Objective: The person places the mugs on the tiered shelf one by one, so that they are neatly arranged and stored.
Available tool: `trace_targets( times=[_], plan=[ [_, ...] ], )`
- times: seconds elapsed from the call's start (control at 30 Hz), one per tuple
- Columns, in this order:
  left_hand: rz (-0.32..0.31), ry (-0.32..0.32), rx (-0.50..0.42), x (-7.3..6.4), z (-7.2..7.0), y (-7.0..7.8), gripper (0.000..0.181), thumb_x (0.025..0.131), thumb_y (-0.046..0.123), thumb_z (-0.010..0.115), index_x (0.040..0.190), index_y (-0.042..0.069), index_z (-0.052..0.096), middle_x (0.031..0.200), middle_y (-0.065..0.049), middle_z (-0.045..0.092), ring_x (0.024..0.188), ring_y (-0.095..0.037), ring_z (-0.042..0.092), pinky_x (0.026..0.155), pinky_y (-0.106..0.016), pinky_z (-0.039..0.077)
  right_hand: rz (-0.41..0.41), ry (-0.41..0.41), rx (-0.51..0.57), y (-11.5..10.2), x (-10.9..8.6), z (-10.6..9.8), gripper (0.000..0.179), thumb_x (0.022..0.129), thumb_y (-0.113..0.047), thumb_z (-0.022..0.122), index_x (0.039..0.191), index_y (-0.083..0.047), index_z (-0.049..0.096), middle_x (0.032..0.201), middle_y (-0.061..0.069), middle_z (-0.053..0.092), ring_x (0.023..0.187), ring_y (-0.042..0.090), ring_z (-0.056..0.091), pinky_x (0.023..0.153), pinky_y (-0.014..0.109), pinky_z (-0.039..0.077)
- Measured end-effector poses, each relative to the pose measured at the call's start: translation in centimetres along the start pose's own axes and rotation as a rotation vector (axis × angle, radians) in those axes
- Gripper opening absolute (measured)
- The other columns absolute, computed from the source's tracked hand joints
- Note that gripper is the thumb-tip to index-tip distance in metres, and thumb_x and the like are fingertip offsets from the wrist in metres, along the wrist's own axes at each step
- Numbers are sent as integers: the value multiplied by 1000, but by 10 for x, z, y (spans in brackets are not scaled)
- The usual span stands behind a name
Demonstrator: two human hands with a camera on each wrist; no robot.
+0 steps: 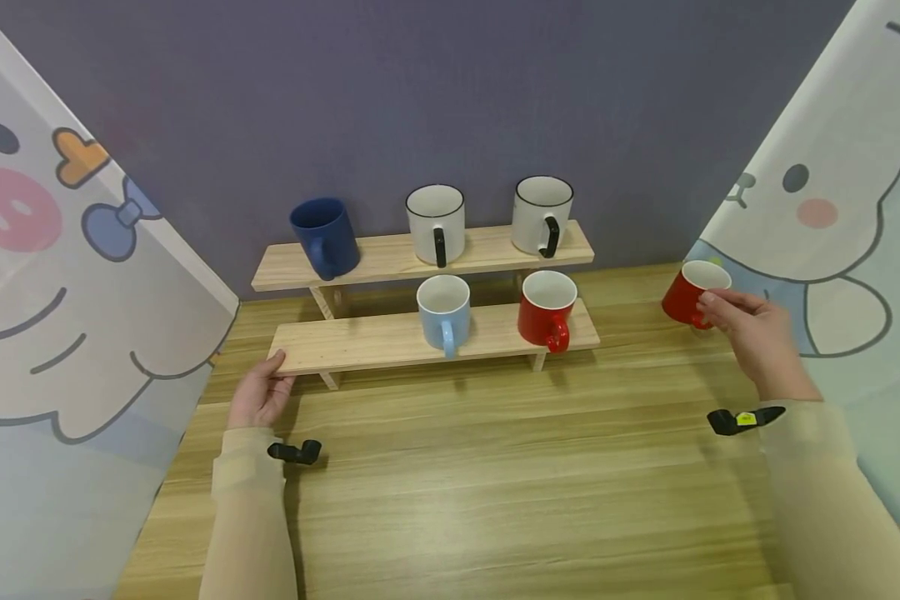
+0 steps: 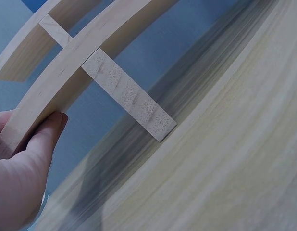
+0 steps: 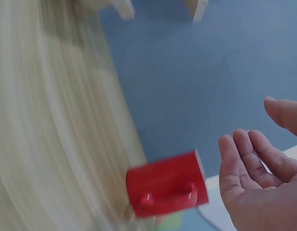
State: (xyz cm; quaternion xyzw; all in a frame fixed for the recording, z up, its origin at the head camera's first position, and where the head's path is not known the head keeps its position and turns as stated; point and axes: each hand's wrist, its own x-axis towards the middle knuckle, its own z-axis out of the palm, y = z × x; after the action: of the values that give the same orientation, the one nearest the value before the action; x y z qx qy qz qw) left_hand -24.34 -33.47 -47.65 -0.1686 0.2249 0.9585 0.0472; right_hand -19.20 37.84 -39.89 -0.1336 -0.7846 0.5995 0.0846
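My left hand grips the left end of the lower board of a two-tier wooden shelf, thumb on top and fingers beneath. In the left wrist view, the hand wraps that board end beside a short wooden leg. Over at the right, a red mug with a white inside stands on the table. My right hand overlaps its rim in the head view. From the right wrist, the fingers are relaxed, the thumb apart, with a gap to the mug.
The upper board carries a dark blue mug and two white mugs with black handles. On the lower board stand a light blue mug and another red mug. A grey-blue wall rises behind, with cartoon-printed panels at both sides.
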Motion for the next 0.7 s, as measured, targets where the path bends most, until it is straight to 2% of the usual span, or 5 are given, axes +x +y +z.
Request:
trace_targets(
  times=[0.1, 0.2, 0.3, 0.4, 0.7],
  plan=[
    [0, -7, 6, 0, -1, 0, 68, 102, -8, 53, 158, 10, 19, 128, -14, 53, 123, -23, 57, 106, -29, 45, 24, 19, -52, 5, 6, -9, 54, 94, -52, 68, 136, -19, 59, 113, -18, 60, 105, 0, 56, 116, 27, 33],
    [3, -11, 15, -1, 0, 1, 67, 102, -8, 53, 158, 9, 20, 126, -15, 53, 127, -21, 54, 106, -29, 45, 35, 51, -81, 11, 10, -17, 58, 95, -51, 66, 141, -16, 58, 118, -14, 56, 106, 3, 52, 118, 37, 32],
    [3, -6, 10, -1, 0, 0, 63, 102, -9, 54, 155, 8, 25, 125, -15, 55, 125, -22, 56, 106, -28, 46, 42, 100, -139, 18, 13, -23, 62, 95, -53, 65, 144, -15, 58, 119, -13, 54, 105, 3, 47, 101, 27, 42],
    [6, 1, 3, -1, 1, 0, 62, 101, -9, 55, 154, 8, 26, 125, -15, 55, 121, -23, 59, 105, -29, 46, 62, 144, -143, 24, 16, -26, 65, 93, -55, 67, 144, -15, 59, 117, -14, 53, 104, 4, 45, 80, 16, 42],
    [12, 2, 11, 0, 1, -1, 72, 102, -8, 54, 160, 11, 16, 127, -14, 54, 138, -18, 41, 106, -28, 46, 72, 165, -122, 40, 30, -31, 53, 94, -51, 69, 133, -15, 64, 111, -16, 56, 103, 5, 47, 78, 15, 43]
  ],
)
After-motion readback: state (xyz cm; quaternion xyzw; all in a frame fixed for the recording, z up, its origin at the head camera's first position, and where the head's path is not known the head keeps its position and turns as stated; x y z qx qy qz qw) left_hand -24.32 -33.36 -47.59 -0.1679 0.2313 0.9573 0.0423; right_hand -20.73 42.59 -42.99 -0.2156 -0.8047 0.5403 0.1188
